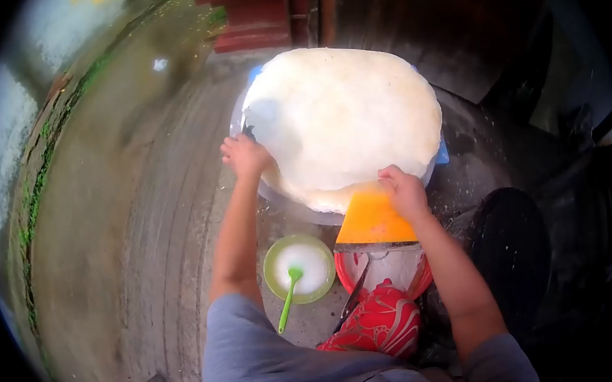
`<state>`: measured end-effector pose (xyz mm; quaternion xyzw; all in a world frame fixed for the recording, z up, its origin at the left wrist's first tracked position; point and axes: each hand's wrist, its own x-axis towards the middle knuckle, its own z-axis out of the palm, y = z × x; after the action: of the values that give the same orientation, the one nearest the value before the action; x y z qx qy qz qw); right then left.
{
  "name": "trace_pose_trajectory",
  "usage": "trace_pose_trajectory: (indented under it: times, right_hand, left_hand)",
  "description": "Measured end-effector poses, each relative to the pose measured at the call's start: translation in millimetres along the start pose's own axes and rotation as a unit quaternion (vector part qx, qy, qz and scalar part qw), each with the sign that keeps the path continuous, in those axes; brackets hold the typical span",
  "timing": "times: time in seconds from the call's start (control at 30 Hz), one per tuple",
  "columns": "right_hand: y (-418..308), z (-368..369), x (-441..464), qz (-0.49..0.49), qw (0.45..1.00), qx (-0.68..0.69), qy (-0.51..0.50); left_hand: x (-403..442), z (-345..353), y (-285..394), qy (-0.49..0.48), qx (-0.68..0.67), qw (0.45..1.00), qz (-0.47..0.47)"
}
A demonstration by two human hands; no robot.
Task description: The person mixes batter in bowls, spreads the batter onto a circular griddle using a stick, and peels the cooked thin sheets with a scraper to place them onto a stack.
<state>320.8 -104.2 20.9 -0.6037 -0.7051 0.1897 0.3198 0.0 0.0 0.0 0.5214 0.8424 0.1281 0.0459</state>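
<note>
A broad white slab with rounded corners (347,118) lies on a pale translucent sheet or tray (300,209). At its left edge, my left hand (246,156) is closed beside a small dark piece (249,131); what the fingers hold is unclear. A bluish-grey patch shows on the white surface just above that hand. My right hand (406,193) grips an orange flat scraper (374,218) by its upper right corner, at the slab's near edge. The scraper's dark straight edge points toward me, above a red basin (423,280).
A green bowl of white liquid (319,288) holds a green spoon-like utensil (289,300). Red patterned cloth (381,323) and a dark-bladed tool (354,293) are by the basin. A round black object (512,255) stands right; red blocks (253,15) sit behind.
</note>
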Motion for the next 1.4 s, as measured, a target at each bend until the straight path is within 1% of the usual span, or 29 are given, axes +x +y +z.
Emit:
trace_pose_trajectory:
  times: [0.07,0.1,0.17,0.2,0.27,0.3,0.37,0.43,0.47,0.53,0.57,0.6,0.67,0.7,0.73,0.77,0.8,0.83,0.87,0.9,0.93,0.97,1.1,1.17,1.2,1.27,1.3,1.37,1.4]
  right_hand:
    - [-5,3,-5,-0.038,0.998,-0.045,-0.013]
    - [0,12,-7,-0.032,0.999,-0.029,-0.012]
    - [5,13,-13,-0.056,0.998,-0.041,-0.013]
    - [7,14,-14,-0.053,0.998,-0.04,-0.014]
    - [10,16,-11,-0.054,0.998,-0.038,-0.004]
    - [12,18,-11,-0.054,0.998,-0.035,-0.003]
    - [15,19,-15,-0.092,0.995,-0.024,0.014]
    - [13,23,-22,-0.103,0.994,-0.035,0.01]
    - [12,23,-24,-0.119,0.992,-0.05,0.009]
    - [5,22,-28,-0.106,0.991,-0.078,0.007]
    - [5,19,-29,-0.104,0.99,-0.097,-0.009]
    - [8,14,-31,-0.095,0.99,-0.103,-0.002]
    - [11,9,-31,-0.12,0.991,-0.046,-0.021]
    - [12,6,-28,-0.135,0.99,-0.016,-0.032]
    - [14,2,-24,-0.131,0.991,-0.016,-0.029]
    - [16,-5,-18,-0.05,0.997,0.061,0.01]
    - [21,-12,-11,0.034,0.989,0.138,0.049]
    - [27,-22,-2,0.113,0.977,0.151,0.1]
    - [31,-36,9,0.225,0.959,0.117,0.129]
    - [62,-38,24,0.305,0.935,0.149,0.104]
    - [69,-39,33,0.307,0.924,0.205,0.102]
    - [71,-39,41,0.307,0.91,0.26,0.1]
    - [82,-37,66,0.285,0.883,0.346,0.136]
    - [113,-22,82,0.271,0.856,0.377,0.228]
    - [110,-32,83,0.272,0.854,0.378,0.232]
    - [95,-54,79,0.382,0.895,0.199,0.12]
    - [100,-53,71,0.386,0.893,0.2,0.12]
    - [116,-49,40,0.275,0.931,0.072,0.227]
    - [113,-45,11,0.237,0.934,0.085,0.252]
  left_hand:
    - [-22,-19,-15,0.013,-0.144,0.986,-0.077]
    - [-14,-7,-38,0.014,-0.196,0.975,-0.108]
    - [-17,-2,-70,-0.029,-0.274,0.951,-0.144]
    - [-24,-2,-72,-0.03,-0.271,0.951,-0.144]
    - [-31,-4,-71,0.119,-0.284,0.942,-0.134]
    - [-33,-11,-66,0.12,-0.282,0.943,-0.132]
    - [-36,-27,-49,0.069,-0.312,0.945,-0.064]
    - [-37,-24,-31,0.057,-0.29,0.954,-0.049]
    - [-35,-17,-20,0.083,-0.281,0.956,-0.024]
    - [-29,2,4,0.117,-0.243,0.962,0.028]
    - [-26,13,14,0.11,-0.249,0.961,0.041]
    - [-27,19,24,0.108,-0.203,0.972,0.045]
    - [-33,30,32,0.088,-0.125,0.986,0.059]
    - [-37,31,33,0.086,-0.126,0.986,0.063]
    - [-41,33,33,0.117,-0.118,0.983,0.077]
    - [-45,33,33,0.146,-0.11,0.979,0.091]
    - [-49,31,33,0.127,-0.074,0.985,0.094]
    - [-51,37,29,0.122,-0.073,0.985,0.1]
    - [-52,44,25,0.178,-0.044,0.968,0.171]
    - [-54,48,23,0.233,-0.015,0.942,0.241]
    - [-60,40,24,0.164,0.012,0.957,0.24]
    - [-56,44,22,0.144,0.01,0.961,0.237]
    - [-51,47,24,0.127,0.027,0.963,0.236]
    - [-51,47,23,0.115,0.037,0.966,0.228]
    - [-49,49,22,0.115,0.043,0.967,0.224]
    - [-50,48,26,0.113,0.043,0.968,0.222]
    - [-52,48,25,0.11,0.043,0.97,0.214]
    - [-49,47,25,0.095,0.052,0.971,0.214]
    - [-47,46,24,0.103,0.052,0.971,0.21]
